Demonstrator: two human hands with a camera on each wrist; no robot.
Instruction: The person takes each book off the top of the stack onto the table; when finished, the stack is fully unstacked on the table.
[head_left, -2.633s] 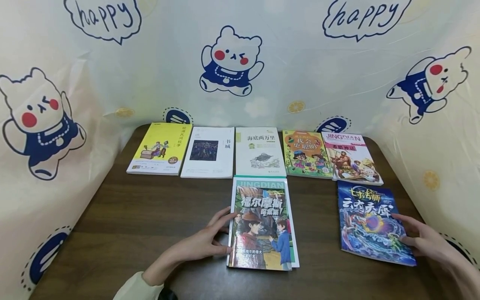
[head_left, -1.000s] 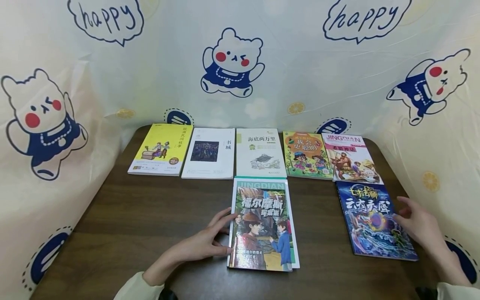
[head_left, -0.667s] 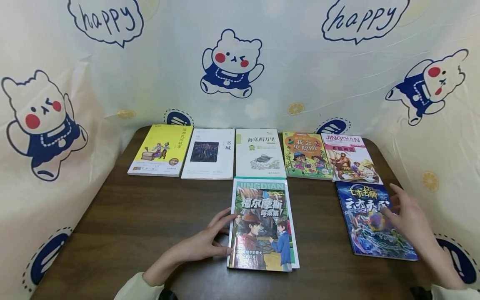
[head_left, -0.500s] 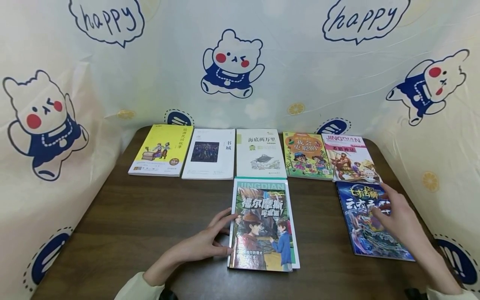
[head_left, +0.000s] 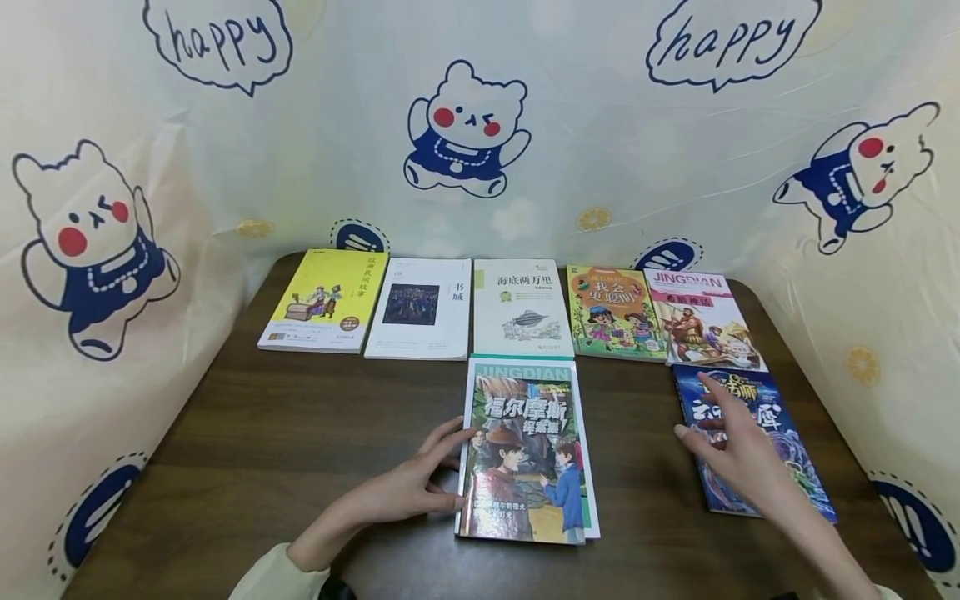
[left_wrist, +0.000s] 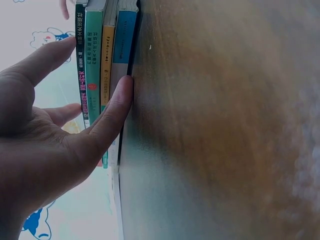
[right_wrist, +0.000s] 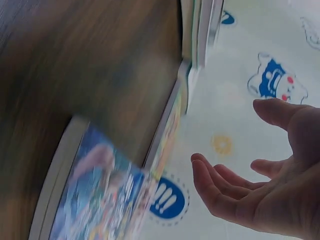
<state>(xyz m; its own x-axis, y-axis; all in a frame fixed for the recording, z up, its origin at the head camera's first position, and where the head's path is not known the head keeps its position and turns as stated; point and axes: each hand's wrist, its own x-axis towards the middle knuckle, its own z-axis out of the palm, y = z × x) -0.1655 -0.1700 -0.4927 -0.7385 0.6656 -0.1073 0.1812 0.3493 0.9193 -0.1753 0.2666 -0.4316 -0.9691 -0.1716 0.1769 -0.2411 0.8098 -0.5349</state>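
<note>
At the table's middle lies a stack of several books, topped by a glossy detective book (head_left: 521, 467) with two figures on its cover. My left hand (head_left: 397, 487) touches the stack's left side with its fingertips. In the left wrist view, the thumb and fingers of that hand (left_wrist: 65, 130) lie against the spines, among them a green spine (left_wrist: 93, 65). To the right lies a blue fantasy book (head_left: 798, 479). My right hand (head_left: 738, 450) is over it, fingers loosely bent and holding nothing, hiding part of the cover. In the right wrist view the hand (right_wrist: 250, 195) is bare of any object.
Along the back of the dark wooden table (head_left: 300, 433) lie a yellow book (head_left: 322, 300), a white book with a dark picture (head_left: 420, 333), a pale book (head_left: 521, 308), a green-orange children's book (head_left: 615, 312) and a pink-white book (head_left: 705, 321). A bear-printed cloth (head_left: 315, 125) hangs behind.
The blue book's lower end shifted slightly away, then the right hand left its right edge and moved leftward over it. My left hand stayed at the stack.
</note>
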